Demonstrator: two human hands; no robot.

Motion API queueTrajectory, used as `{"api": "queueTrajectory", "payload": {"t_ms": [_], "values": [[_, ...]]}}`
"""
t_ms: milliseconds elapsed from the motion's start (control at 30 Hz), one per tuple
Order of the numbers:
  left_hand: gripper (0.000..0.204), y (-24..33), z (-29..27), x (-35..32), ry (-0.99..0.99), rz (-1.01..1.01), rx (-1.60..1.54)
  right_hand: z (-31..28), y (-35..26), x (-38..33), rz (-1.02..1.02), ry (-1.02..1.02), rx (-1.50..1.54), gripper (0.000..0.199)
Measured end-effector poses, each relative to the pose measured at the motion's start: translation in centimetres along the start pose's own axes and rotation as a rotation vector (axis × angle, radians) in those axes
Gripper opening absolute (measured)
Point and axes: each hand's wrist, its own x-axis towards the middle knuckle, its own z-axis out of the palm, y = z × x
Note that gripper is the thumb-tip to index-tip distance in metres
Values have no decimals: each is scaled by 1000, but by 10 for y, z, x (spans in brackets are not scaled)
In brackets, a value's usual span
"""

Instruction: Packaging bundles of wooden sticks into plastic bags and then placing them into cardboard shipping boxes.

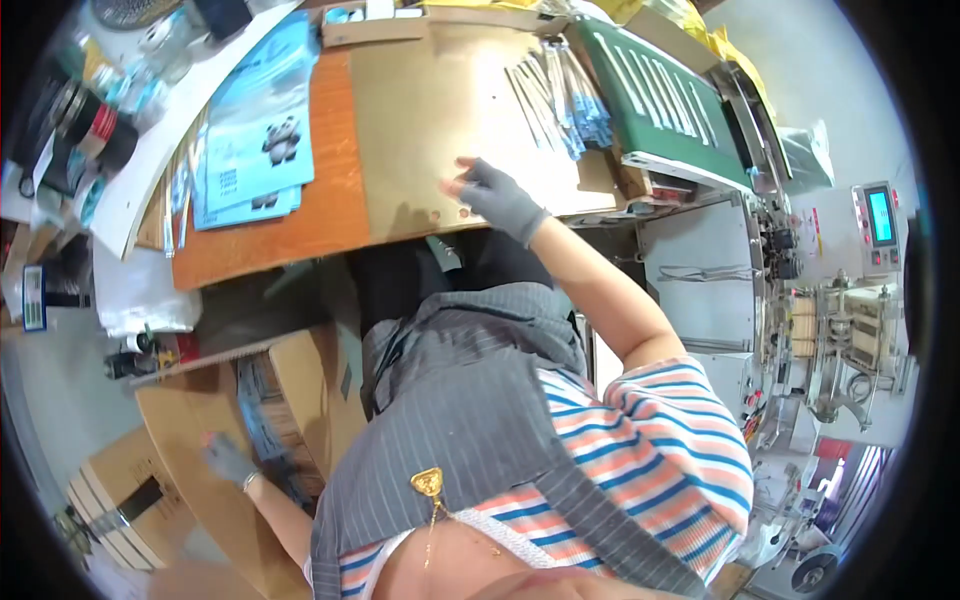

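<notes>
The gloved left hand [232, 458] is sunk, fingers curled on blue packets [262, 425], in the floor box [200, 440], while the right hand [490, 195] is spread empty on the desk [330, 215] above.

From my remote feed: my gloved right hand [492, 197] rests flat, fingers spread, on a tan board [430, 110] covering the orange tabletop [300, 235]. My gloved left hand [228, 460] reaches down into an open cardboard box [300, 380] beside my seat, touching blue packets [262, 425] inside; its grip is too blurred to judge. Blue printed bags [260, 130] lie stacked at the tabletop's left; slim blue-tipped packets [560, 95] fan out beside a green conveyor belt [660, 100].
</notes>
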Motion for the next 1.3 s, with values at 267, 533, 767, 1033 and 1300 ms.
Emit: {"api": "queueTrajectory", "payload": {"t_ms": [267,533,767,1033,1300], "values": [[27,319,11,111,-130,-109,-501,-172,26,110,-121,921,-593,83],[29,470,172,59,-880,-11,-515,-410,143,93,344,1266,-782,78],[48,605,316,20,-1128,34,-586,-487,240,91,175,982,-558,75],[87,710,426,-7,-787,-52,-504,-230,53,162,-116,599,-792,92],[68,704,428,-14,-933,-110,-608,-233,84,196,384,607,-412,100]]}}
